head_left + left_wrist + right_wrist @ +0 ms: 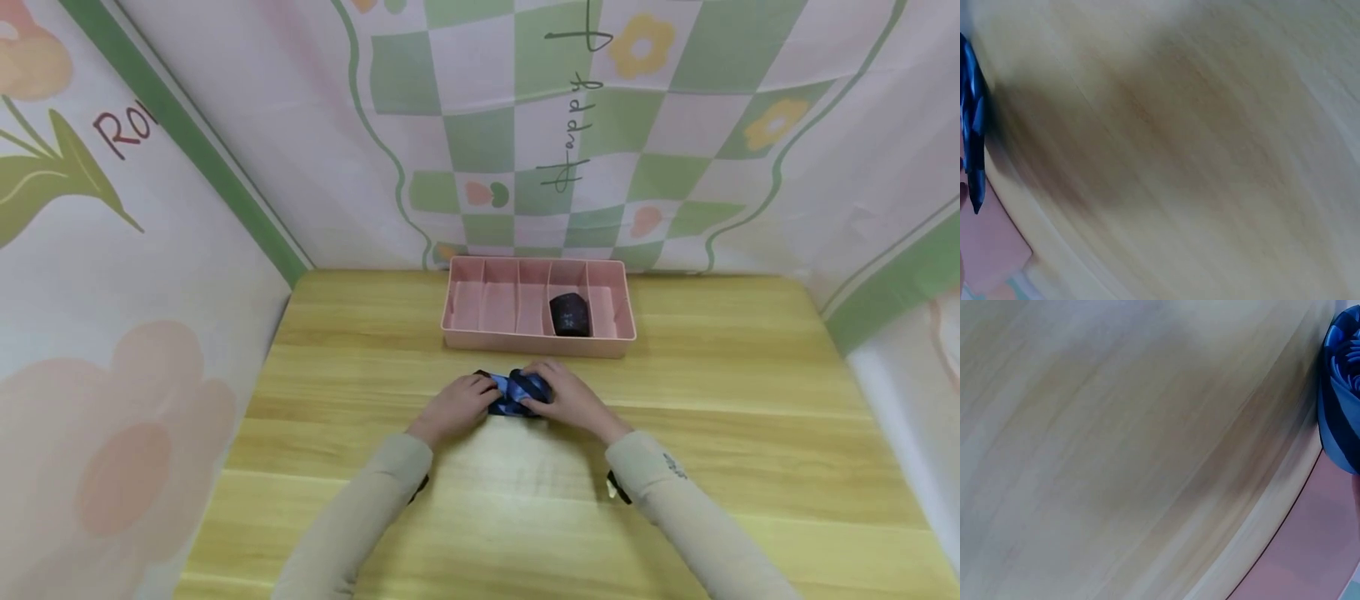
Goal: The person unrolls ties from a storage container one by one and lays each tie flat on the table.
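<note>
Just on the near side of the box (pixel 480 340), the tie (pixel 516 390) is partly coiled. The right hand (pixel 573 402) curls round the coil, seemingly to stop it springing loose; the left hand (pixel 461 404) grips the flat end with bent fingers, probably steadying it. Inside the box, dividers likely keep a dark roll (pixel 572 317) wound.

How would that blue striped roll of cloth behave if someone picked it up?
Probably floppy: the blue striped roll looks like thin fabric wound in layers. It may uncoil if the right hand lets go, since I see no fastener and an unrolled end sticks out. Its satiny sheen suggests it could be slightly slippery.
</note>
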A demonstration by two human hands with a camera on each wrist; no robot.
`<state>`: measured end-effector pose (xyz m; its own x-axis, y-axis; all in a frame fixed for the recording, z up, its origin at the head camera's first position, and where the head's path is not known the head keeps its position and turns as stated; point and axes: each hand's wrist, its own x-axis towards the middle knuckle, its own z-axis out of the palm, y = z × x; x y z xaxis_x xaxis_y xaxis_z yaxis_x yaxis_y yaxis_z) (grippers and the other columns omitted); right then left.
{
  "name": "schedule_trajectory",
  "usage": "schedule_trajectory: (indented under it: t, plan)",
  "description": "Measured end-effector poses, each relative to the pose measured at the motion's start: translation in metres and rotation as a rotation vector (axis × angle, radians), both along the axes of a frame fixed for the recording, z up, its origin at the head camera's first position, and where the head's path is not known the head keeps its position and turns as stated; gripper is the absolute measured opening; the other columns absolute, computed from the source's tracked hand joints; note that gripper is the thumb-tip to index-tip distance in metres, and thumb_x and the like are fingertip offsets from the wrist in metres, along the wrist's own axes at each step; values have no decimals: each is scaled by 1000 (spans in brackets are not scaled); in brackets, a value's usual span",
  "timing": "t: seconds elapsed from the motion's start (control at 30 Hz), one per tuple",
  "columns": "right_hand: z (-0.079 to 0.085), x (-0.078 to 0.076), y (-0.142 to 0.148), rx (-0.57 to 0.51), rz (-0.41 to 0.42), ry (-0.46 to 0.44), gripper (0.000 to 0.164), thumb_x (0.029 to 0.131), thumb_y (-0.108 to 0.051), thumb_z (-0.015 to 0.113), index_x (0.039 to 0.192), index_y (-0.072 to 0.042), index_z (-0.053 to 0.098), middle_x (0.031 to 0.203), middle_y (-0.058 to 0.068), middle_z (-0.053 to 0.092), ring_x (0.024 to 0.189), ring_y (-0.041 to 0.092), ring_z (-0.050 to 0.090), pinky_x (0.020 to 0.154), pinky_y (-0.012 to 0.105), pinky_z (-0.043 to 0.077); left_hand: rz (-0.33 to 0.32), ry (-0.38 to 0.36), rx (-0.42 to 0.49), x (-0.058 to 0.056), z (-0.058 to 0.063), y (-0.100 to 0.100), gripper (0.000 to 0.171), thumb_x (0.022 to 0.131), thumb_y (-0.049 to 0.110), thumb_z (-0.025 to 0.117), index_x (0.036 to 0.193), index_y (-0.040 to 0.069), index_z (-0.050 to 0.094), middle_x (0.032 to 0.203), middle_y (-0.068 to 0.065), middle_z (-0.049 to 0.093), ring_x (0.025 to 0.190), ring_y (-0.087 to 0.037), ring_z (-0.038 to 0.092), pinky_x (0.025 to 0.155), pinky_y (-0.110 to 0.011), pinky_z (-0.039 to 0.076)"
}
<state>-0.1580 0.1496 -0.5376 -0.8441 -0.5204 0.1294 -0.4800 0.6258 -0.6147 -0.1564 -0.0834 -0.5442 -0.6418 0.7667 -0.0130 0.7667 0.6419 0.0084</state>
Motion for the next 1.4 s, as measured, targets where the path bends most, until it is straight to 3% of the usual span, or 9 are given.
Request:
schedule_trajectory:
  t: [0.17,0.4,0.73,1.0,1.4]
  plan:
    - [2,1,4,51,43,-30,47,86,-18,68,132,-14,57,117,16,51,94,23,53,81,41,51,18,-29,-94,3,-2,1,37,101,26,47,137,21,53,137,-3,55,129,-21,50,115,-38,38]
    - [4,0,9,62,52,-69,43,87,-16,63,129,-17,61,120,18,48,87,19,49,75,34,47,39,-35,-153,8,-6,-1,39,102,32,43,141,29,47,140,0,52,131,-21,48,116,-39,35]
    - [1,1,14,29,-23,-79,34,90,-32,66,120,-17,64,113,10,52,98,24,54,85,44,50,73,-89,-180,6,-7,-1,42,102,32,43,144,31,42,146,0,47,133,-21,46,115,-42,36]
    - [-1,1,18,-3,-43,-89,30,89,-27,67,115,-12,63,111,10,53,101,27,55,90,47,50,111,-163,-174,7,-8,-1,44,103,31,40,146,31,38,148,0,44,135,-22,45,116,-46,35]
    - [1,2,24,-30,6,-13,21,87,-15,67,106,-6,62,122,18,55,116,37,52,101,55,45,126,-168,-178,8,-11,-1,45,103,32,39,148,31,35,147,3,46,136,-20,44,116,-49,34]
